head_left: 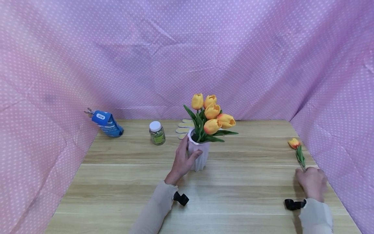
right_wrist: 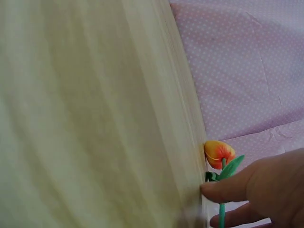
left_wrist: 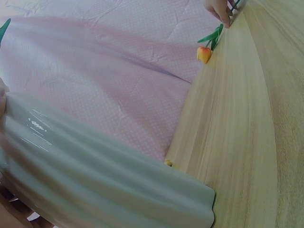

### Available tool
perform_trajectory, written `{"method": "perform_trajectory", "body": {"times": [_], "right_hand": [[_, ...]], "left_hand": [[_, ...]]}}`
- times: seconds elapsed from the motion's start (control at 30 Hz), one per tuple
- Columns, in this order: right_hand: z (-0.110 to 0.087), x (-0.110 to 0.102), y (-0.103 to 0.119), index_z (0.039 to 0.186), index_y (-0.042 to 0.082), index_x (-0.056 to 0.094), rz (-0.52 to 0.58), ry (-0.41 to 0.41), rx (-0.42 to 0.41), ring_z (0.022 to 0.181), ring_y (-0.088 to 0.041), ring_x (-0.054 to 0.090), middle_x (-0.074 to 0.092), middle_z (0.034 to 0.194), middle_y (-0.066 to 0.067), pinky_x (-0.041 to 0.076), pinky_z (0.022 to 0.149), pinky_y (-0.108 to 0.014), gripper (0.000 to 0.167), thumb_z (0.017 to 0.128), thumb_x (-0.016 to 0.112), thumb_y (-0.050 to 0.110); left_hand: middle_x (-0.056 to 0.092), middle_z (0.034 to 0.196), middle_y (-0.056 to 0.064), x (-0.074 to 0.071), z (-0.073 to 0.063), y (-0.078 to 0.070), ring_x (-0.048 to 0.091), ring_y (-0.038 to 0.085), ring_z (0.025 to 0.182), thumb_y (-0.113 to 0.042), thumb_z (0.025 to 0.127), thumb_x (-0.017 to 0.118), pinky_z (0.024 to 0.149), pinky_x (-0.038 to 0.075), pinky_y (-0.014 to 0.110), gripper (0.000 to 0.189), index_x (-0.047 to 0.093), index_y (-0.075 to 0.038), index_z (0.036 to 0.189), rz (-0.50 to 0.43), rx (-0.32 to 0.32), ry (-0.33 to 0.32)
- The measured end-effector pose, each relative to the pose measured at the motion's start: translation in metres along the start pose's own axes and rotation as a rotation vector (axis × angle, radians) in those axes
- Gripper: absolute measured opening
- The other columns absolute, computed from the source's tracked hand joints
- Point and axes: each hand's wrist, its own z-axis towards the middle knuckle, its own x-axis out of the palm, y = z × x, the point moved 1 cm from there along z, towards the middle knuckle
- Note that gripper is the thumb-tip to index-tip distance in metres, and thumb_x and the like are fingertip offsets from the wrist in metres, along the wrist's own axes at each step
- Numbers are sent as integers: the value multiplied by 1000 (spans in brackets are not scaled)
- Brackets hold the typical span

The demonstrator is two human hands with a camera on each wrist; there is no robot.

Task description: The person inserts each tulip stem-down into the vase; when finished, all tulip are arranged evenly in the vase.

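My left hand [head_left: 182, 162] grips a white fluted vase [head_left: 201, 159] round its left side, thumb across the front. Several orange-yellow tulips [head_left: 212, 111] with green leaves stand in it. In the left wrist view the vase's glossy ribbed wall [left_wrist: 95, 156] fills the lower left, and only parts of that hand show at the edge. At the right side of the table, my right hand [head_left: 312, 182] pinches the stem of a single tulip [head_left: 294, 143] lying there. The right wrist view shows its flower [right_wrist: 219, 154] beyond the thumb; the exact finger contact is partly hidden.
Left of the vase stands a jar [head_left: 157, 135] with a white lid. Farther left is a blue bag [head_left: 108, 123] with a metal tool sticking out. Yellow-and-white gloves [head_left: 183, 128] lie behind the vase. A pink dotted cloth [head_left: 146, 65] hangs around the wooden table [head_left: 122, 188].
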Motion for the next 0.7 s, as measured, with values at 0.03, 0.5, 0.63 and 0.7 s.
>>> {"method": "perform_trajectory", "body": {"times": [0.03,0.5,0.63,0.7], "right_hand": [[0,0,0,83,-9,59,0,4,4,94,-53,46,48,103,-42,42,69,-55,45,98,49,33],[-1,-2,-3,102,-12,65,-40,-45,-1,93,-63,54,56,101,-45,44,63,-56,34,92,50,17],[-1,-3,-3,107,-11,65,-49,-21,15,96,-62,55,59,104,-43,43,67,-56,35,92,51,18],[-2,-4,-3,106,-11,66,-48,-6,15,94,-58,56,61,102,-39,42,67,-53,35,92,52,18]], "left_hand": [[49,147,20,0,0,0,54,36,131,-55,96,59,108,47,58,81,31,-6,154,0,-1,0],[50,146,19,0,0,-1,54,36,131,-59,95,57,108,47,59,84,31,-7,155,-7,-13,-3],[50,146,18,1,-1,1,54,35,132,-59,96,57,108,47,58,83,31,-8,155,-6,-8,-3],[50,147,18,1,-1,1,53,35,132,-58,96,58,109,47,58,82,30,-8,155,-8,-3,-2]]}}
